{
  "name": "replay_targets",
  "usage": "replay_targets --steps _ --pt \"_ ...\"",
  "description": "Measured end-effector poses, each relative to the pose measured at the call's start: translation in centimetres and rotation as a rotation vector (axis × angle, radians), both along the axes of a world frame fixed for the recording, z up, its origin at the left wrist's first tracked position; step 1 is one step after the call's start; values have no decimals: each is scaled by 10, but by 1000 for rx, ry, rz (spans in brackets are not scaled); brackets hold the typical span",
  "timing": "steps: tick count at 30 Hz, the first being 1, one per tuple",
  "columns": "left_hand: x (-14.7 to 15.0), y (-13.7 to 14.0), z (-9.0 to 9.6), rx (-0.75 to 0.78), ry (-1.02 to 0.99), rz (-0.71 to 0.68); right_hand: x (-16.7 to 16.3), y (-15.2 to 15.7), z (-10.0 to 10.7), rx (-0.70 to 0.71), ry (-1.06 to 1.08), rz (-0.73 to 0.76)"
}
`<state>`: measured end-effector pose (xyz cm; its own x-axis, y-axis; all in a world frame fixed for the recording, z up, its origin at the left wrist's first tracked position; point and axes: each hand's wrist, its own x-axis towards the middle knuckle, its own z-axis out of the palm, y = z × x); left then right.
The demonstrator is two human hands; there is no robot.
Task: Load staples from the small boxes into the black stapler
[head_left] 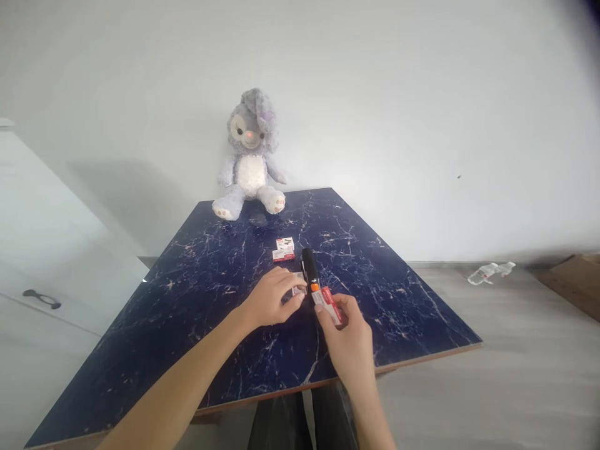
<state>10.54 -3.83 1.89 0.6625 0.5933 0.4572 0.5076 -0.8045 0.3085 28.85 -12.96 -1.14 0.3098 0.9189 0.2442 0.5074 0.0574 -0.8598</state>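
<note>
A small red-and-white box (pixel 332 304) is held in my right hand (pixel 351 331), between the thumb and fingers. My left hand (pixel 274 299) is curled with thumb and fingertips around another small whitish box (pixel 299 275), mostly hidden by the fingers. Between the two hands lies a long black tool with an orange part (pixel 309 269), which looks like a stapler. Its near end almost meets the box in my right hand. Just beyond my left hand, two more small boxes, a white one (pixel 284 243) and a red-and-white one (pixel 283 255), rest on the table.
A grey plush toy (pixel 252 156) sits at the far edge of the dark blue marbled table (pixel 365 269), against the wall. On the left stands a white cabinet (pixel 56 250) with a dark handle. Clear plastic items (pixel 490 272) and a cardboard box (pixel 576 281) are on the floor at right.
</note>
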Motion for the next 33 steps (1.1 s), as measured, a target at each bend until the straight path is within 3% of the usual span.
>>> replay_targets --steps 5,11,14,18,24,28,33 --pt "8 -9 -2 21 62 -90 -19 -2 -3 87 4 11" --pt "18 -17 -5 -33 -95 -73 -9 -8 -7 83 368 -46" --pt "23 -23 -4 -54 -82 -91 -9 -10 -13 130 430 -107" --pt "27 -28 -4 -52 -105 -111 -9 -12 -17 162 392 -98" --pt "23 -23 -4 -106 -160 -115 -3 -16 -11 205 374 122" --pt "21 -18 -6 -96 -202 -70 0 -18 -7 206 272 247" --pt "11 -5 -6 8 -205 82 -4 -21 -6 215 106 255"
